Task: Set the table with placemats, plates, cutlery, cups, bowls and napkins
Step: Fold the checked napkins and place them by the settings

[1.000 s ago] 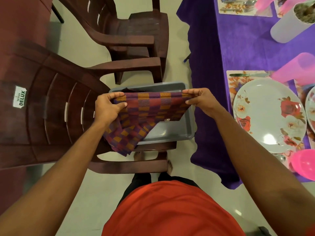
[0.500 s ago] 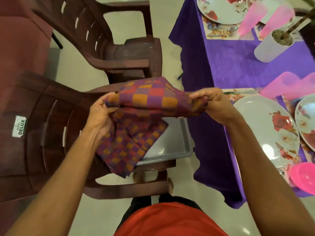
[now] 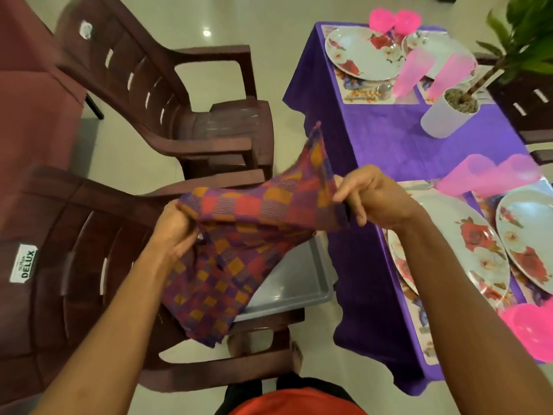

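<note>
I hold a checked purple, red and orange napkin stretched between both hands above a grey tray on a brown chair seat. My left hand grips its left edge and my right hand pinches the right edge, with one corner sticking up. To the right the purple-clothed table carries floral plates on placemats, pink cups and a pink bowl.
Two brown plastic chairs stand on the left, the near one under the tray, the far one behind it. A potted plant in a white pot sits mid-table. Further plates and cups lie at the table's far end. Pale tiled floor lies between.
The napkin has been lifted and folded over between my hands, my right hand rising toward the table. The camera view has tilted up, showing more of the table.
</note>
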Demonstrator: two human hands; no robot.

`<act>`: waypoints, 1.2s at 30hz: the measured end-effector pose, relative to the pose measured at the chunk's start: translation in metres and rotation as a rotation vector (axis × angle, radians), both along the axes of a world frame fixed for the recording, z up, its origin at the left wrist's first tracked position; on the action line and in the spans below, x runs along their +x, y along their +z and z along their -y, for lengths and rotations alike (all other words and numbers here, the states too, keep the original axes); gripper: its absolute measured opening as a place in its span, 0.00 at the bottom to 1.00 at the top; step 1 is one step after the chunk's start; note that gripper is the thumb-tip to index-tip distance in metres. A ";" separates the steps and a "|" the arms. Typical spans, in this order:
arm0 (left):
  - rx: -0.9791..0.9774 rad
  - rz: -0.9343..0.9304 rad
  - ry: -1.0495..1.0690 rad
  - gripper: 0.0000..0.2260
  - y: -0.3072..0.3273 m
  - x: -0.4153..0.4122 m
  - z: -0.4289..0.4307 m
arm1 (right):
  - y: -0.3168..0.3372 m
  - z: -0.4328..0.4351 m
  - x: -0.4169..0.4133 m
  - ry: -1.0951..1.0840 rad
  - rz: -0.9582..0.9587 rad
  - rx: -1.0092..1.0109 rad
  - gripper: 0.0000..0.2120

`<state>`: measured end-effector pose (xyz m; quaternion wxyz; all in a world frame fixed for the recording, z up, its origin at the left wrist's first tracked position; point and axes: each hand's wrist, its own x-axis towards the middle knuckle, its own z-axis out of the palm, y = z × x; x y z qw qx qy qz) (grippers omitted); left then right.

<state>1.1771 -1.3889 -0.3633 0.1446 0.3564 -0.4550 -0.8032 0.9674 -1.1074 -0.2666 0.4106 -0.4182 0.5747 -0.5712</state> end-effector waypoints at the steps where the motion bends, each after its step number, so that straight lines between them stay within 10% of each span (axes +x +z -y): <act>1: -0.139 0.019 -0.063 0.25 -0.002 0.002 -0.001 | -0.009 -0.002 -0.001 0.009 -0.119 0.119 0.26; 8: -1.534 -0.167 -0.557 0.14 0.060 -0.003 -0.031 | -0.114 -0.009 0.013 -0.643 0.110 0.389 0.27; 14: -2.209 -0.488 -1.111 0.09 0.051 0.029 -0.038 | -0.127 0.009 0.018 -0.710 -0.069 0.369 0.25; 21: -2.188 -0.160 -1.182 0.07 0.017 0.052 0.022 | -0.115 0.024 0.026 -0.716 -0.470 0.225 0.15; 29: -2.273 -0.461 -0.983 0.16 0.071 0.059 -0.007 | -0.131 -0.001 0.043 -0.677 -1.132 0.175 0.09; 36: -1.944 -0.017 -0.830 0.17 0.035 0.053 0.033 | -0.133 0.005 0.038 -0.492 -1.165 0.125 0.17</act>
